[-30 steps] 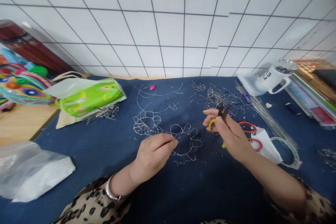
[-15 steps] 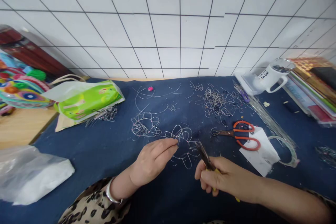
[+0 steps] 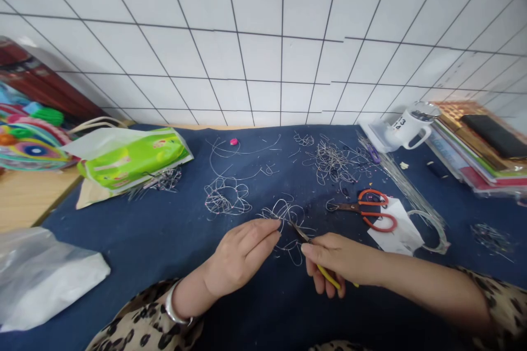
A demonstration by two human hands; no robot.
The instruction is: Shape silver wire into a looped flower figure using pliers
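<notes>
Thin silver wire bent into a ring of loops [image 3: 284,209] is pinched at the fingertips of my left hand [image 3: 247,249], just above the dark blue cloth. My right hand [image 3: 333,260] is closed around yellow-handled pliers [image 3: 302,234], whose dark jaws point left and reach the wire beside my left fingertips. Whether the jaws grip the wire is too small to tell. Small pink dots show on the loops. A similar looped wire ring [image 3: 227,197] lies on the cloth to the left of the one in my hand.
Orange-handled scissors [image 3: 376,210] lie on white paper [image 3: 395,227] to the right. Behind are a wire tangle [image 3: 332,159], a bundle of straight wires [image 3: 405,184] and a white mug [image 3: 407,129]. A green tissue pack [image 3: 132,160] and a plastic bag [image 3: 53,279] are on the left.
My right hand has brought the pliers left, from beside the wire loops to right at my left fingertips. My left hand keeps its pinch. The view has shifted slightly.
</notes>
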